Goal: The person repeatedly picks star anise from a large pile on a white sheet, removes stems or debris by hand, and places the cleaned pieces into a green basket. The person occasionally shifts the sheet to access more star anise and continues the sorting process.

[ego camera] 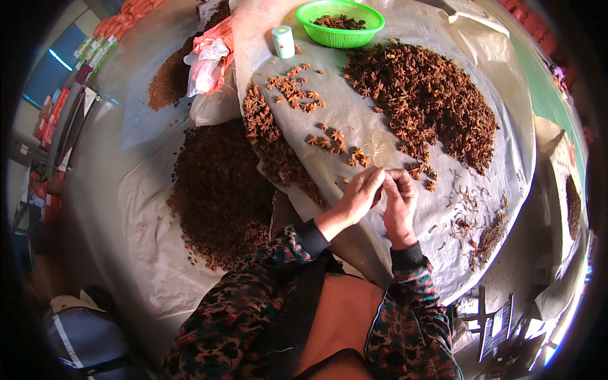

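Observation:
My left hand [357, 197] and my right hand [400, 204] meet at the fingertips above a pale plastic sheet [339, 109]. Thumbs and fingers are bent together; whatever may be between them is too small or hidden to tell. Just beyond the left fingers lies a small cluster of star anise [358, 157]. Several more star anise [422, 174] rest right beside the right fingertips, at the foot of a large heap of star anise [427, 99]. Loose dark stems [468, 202] are strewn to the right of my right hand.
A green plastic basket [339, 40] holding dark pieces and a pale cylindrical container [283, 42] stand at the far side. Star anise [270, 137] fill the sheet's left fold. A big dark heap [223, 194] lies lower left, below a white sack [216, 107].

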Available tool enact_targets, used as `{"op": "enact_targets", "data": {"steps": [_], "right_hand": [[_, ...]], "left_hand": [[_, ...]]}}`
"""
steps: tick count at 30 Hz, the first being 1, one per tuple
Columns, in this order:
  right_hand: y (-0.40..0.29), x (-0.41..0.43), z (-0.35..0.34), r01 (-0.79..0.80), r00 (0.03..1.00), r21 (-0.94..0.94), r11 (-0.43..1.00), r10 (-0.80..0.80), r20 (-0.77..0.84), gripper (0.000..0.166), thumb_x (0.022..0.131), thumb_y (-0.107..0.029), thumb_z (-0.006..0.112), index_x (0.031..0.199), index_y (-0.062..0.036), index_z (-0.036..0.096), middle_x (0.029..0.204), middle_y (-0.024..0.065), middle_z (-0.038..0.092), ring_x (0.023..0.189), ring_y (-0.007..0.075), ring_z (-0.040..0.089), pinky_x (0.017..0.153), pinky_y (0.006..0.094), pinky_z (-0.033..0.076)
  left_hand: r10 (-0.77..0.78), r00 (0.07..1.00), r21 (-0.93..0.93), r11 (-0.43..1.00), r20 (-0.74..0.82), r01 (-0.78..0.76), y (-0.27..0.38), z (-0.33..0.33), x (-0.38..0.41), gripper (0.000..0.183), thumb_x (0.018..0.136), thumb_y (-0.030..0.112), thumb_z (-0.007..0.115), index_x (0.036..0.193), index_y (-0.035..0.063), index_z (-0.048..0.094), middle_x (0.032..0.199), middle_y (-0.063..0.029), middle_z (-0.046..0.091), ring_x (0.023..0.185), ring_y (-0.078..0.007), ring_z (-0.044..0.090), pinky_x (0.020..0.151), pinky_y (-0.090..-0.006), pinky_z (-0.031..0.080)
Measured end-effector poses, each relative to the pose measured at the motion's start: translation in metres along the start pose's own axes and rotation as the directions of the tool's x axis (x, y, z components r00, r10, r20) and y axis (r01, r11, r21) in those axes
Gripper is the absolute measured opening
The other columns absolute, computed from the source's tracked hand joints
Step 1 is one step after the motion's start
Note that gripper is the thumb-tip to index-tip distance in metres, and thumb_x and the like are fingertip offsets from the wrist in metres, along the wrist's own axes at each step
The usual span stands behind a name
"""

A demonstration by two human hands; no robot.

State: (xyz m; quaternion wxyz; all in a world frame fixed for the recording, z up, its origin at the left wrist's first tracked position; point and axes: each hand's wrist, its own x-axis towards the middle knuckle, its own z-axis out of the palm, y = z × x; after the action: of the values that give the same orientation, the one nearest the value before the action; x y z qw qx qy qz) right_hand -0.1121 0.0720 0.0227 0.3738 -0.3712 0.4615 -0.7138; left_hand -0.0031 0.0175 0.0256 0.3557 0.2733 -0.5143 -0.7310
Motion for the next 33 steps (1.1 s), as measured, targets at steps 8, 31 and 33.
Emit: {"op": "enact_targets", "data": {"steps": [8, 31, 33], "right_hand": [[-0.053, 0.001, -0.173, 0.112, 0.952, -0.989, 0.094, -0.295, 0.080, 0.063, 0.080, -0.017, 0.084, 0.135, -0.0020, 0.057, 0.134, 0.0217, 0.062, 0.123, 0.0375, 0.060, 0.107, 0.0481, 0.048], [0.153, 0.197, 0.190, 0.460, 0.869, -0.751, 0.474, -0.066, 0.491, 0.092, 0.077, -0.051, 0.082, 0.140, 0.0041, 0.046, 0.139, 0.0249, 0.054, 0.132, 0.0423, 0.049, 0.115, 0.0496, 0.036], [0.128, 0.174, 0.227, 0.396, 0.793, -0.719, 0.572, 0.182, 0.582, 0.094, 0.077, -0.055, 0.079, 0.141, 0.0051, 0.045, 0.143, 0.0277, 0.052, 0.136, 0.0450, 0.046, 0.118, 0.0500, 0.033]], "left_hand": [[0.420, 0.881, 0.851, 0.359, 0.220, -0.383, 0.008, -0.062, 0.031, 0.045, 0.102, 0.036, 0.060, 0.134, 0.0050, 0.058, 0.121, -0.0169, 0.065, 0.114, -0.0359, 0.059, 0.096, -0.0496, 0.046], [0.392, 0.842, 0.871, 0.168, 0.370, -0.461, 0.085, -0.300, 0.176, 0.020, 0.095, 0.018, 0.066, 0.096, -0.0021, 0.072, 0.093, -0.0156, 0.070, 0.092, -0.0361, 0.067, 0.085, -0.0433, 0.053], [0.396, 0.881, 0.928, 0.153, 0.257, -0.340, 0.086, -0.356, 0.148, 0.020, 0.096, 0.017, 0.064, 0.094, -0.0008, 0.072, 0.096, -0.0157, 0.070, 0.092, -0.0362, 0.064, 0.085, -0.0452, 0.051]]}}
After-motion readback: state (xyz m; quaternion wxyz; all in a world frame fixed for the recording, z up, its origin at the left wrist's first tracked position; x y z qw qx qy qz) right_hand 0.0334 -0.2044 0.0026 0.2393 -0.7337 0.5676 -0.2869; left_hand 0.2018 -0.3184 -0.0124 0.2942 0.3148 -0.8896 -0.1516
